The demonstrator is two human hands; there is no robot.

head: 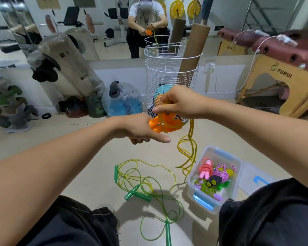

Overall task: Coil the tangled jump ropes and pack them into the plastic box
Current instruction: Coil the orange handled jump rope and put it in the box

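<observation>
Head view, left to right. Centre-left of frame: left hand (140,129) is wrapped around the orange handles (158,125), fingers curled under, thumb stretched out along the front; it is the anchor for the coil. Just right and slightly above, touching the same bundle: right hand (178,102) pinches a loop of the yellow cord (189,150) between thumb and fingertips, laying it over the handles. The free cord hangs down from the hands in loose twisted loops toward the lower right, its tail ending near the plastic box (219,151). Judgement: mid-wrap, several turns left. To do it well, keep the left grip fixed and let the right hand carry each turn, holding light tension so turns lie side by side rather than crossing; let the hanging twist spin out before each pass, else it kinks. Lower centre of frame: green rope (146,185) lies tangled on the floor, uncoiled, near the box but apart from it. Lower right: the box sits open on the floor with pink, purple and black bundles already inside; some room looks left along its near side for the orange one.
</observation>
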